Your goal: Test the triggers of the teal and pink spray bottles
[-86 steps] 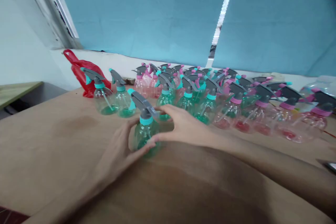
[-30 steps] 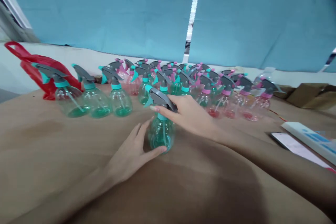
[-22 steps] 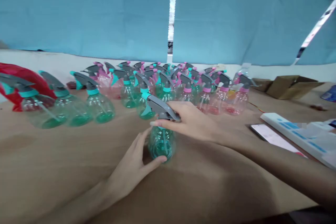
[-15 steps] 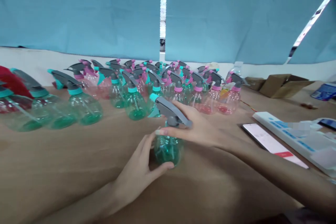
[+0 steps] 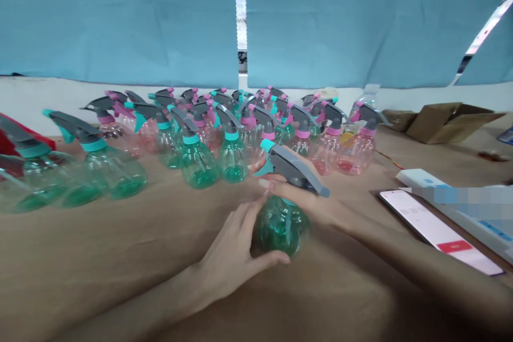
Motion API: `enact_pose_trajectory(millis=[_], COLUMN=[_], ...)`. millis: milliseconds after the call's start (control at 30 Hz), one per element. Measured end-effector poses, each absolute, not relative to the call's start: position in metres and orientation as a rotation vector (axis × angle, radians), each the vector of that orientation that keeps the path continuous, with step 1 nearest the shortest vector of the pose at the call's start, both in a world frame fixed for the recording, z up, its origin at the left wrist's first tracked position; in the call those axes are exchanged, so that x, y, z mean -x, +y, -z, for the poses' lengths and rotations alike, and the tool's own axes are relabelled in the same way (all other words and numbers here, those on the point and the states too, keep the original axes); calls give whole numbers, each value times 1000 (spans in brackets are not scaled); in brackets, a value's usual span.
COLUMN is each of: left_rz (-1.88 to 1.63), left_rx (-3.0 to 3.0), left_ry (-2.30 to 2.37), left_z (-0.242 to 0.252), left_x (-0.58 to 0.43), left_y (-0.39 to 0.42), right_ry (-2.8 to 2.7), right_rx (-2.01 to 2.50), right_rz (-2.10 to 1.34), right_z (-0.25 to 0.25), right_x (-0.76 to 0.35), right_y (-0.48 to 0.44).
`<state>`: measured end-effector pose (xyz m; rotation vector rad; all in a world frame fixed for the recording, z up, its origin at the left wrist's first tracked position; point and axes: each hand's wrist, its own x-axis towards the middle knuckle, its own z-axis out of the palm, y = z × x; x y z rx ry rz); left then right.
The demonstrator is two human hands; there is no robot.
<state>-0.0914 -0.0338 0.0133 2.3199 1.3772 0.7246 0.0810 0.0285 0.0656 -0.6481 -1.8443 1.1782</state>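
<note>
A green see-through spray bottle (image 5: 284, 232) with a turquoise collar and a grey spray head stands before me on the brown tabletop, its turquoise nozzle pointing left. My right hand (image 5: 310, 203) is wrapped round the neck just under the spray head, partly hiding the collar. Curved about the bottle's left side is my left hand (image 5: 230, 248), its thumb low at the front and its fingertips up near the neck. Straight behind stand similar bottles, among them a green one (image 5: 233, 163) and a pink one (image 5: 358, 152).
Several green bottles (image 5: 120, 171) line the left side. To the right lie a phone (image 5: 433, 224) with a lit screen and a white power strip (image 5: 420, 177). An open cardboard box (image 5: 435, 123) sits at the back right, before a blue curtain (image 5: 320, 21).
Both hands and the green spray bottle have shifted right, uncovering a green bottle behind. My hold looks much the same. The view has also shifted a little.
</note>
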Motion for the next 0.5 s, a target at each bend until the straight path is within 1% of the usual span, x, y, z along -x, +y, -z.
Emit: enact_pose_trajectory(millis=[333, 500], left_rz=[-380, -322], left_rx=[-2481, -2515], left_ry=[1509, 1519], left_z=[-8, -8], left_x=[121, 118], left_y=[-22, -23], right_ry=[-1892, -1839], right_rx=[747, 715], right_rz=[-1079, -1095], right_z=[-59, -60], right_x=[-84, -89], right_y=[41, 48])
